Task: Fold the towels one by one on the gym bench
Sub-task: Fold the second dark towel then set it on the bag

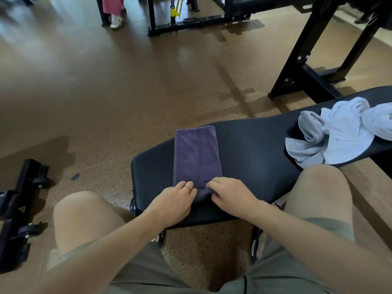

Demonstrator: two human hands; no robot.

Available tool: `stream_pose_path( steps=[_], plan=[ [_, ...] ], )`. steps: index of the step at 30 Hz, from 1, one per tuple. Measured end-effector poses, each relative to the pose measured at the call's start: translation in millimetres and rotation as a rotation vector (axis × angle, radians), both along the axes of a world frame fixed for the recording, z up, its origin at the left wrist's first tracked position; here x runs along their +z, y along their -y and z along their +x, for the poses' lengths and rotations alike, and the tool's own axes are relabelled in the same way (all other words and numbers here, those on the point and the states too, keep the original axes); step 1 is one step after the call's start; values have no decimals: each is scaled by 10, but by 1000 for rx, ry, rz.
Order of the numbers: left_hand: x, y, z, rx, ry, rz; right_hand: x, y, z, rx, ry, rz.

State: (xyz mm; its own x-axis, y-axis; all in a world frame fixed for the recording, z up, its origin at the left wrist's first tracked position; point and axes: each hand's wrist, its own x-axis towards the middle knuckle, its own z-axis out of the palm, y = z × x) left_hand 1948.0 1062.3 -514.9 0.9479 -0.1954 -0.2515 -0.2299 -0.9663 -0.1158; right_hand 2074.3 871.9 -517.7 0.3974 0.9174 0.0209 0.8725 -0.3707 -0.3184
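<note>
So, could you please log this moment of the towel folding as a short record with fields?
setting: gym, brown floor, person seated astride the bench
current towel: purple towel, folded into a narrow strip, flat on the bench
left hand: holds the towel's near end
right hand: holds the same near end
waiting: pile of white and grey towels, unfolded, farther along the bench to the right
folded stack: none visible

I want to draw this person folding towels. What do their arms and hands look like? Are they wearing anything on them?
Both arms are bare, with no sleeves, watch or gloves showing. The left hand wears a thin ring on one finger. The right hand shows no jewellery.
</note>
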Motion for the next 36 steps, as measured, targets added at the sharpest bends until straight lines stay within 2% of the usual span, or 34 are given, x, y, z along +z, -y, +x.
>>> stream_pose_path(
  steps=[3, 11, 14, 16, 20, 24, 27, 31, 36],
  plan=[
    [8, 20, -10, 58, 49, -37, 82, -34, 39, -108, -162, -22],
    [-28, -23, -24, 85, 149, -147, 189, -15, 126, 5, -247, -123],
    [16, -69, 16, 93, 162, -231, 118, -2, 85, 128, -53, -173],
    [29, -168, 16, 65, 124, -251, 55, 19, 31, 135, 55, -144],
    [-18, -378, 17, -93, 172, -220, -10, 96, -88, 85, 99, -85],
    [35, -371, 31, -65, 175, -311, -116, 163, -174, 24, 147, -32],
    [82, -356, 9, -74, 185, -277, -148, 211, -134, 11, 162, 49],
    [48, -398, -50, -131, 216, -207, -88, 307, -69, 1, -72, 54],
    [94, -347, -102, 115, 47, -397, 57, 329, 16, -234, -459, 35]
  ],
)
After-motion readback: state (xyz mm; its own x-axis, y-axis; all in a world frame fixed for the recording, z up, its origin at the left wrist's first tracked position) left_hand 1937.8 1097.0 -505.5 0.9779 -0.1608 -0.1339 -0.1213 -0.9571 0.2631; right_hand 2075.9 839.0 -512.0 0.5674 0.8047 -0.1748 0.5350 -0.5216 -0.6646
